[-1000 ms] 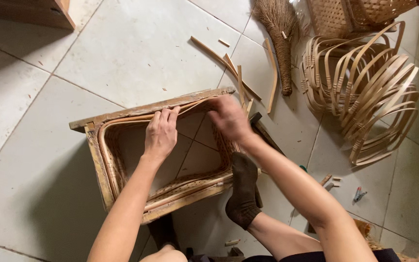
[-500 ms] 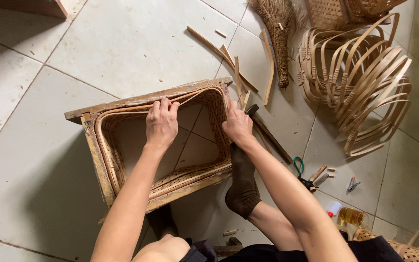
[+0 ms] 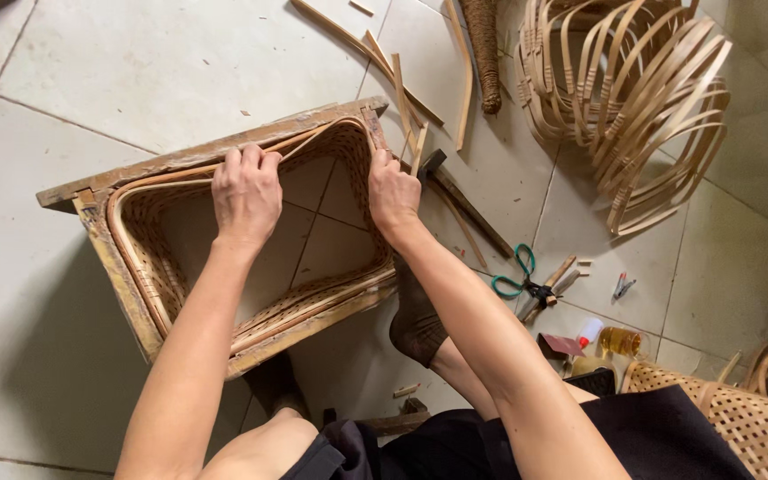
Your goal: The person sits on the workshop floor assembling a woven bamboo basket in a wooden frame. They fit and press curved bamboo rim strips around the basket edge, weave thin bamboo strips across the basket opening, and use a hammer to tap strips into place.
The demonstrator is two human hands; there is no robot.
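Gripping the basket rim (image 3: 313,138) inside the wooden frame (image 3: 117,267): left hand (image 3: 246,191) closed over the far edge, right hand (image 3: 393,191) clamped at the corner; looks light, springy, splintery, so hold rim, not weave

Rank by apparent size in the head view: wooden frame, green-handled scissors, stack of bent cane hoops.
1. wooden frame
2. stack of bent cane hoops, partly cut off at the top edge
3. green-handled scissors

floor (image 3: 135,71): pale tiles | on it: wooden frame (image 3: 224,151), hammer (image 3: 460,196), scissors (image 3: 517,276), bent cane hoops (image 3: 633,107), loose strips (image 3: 402,80)
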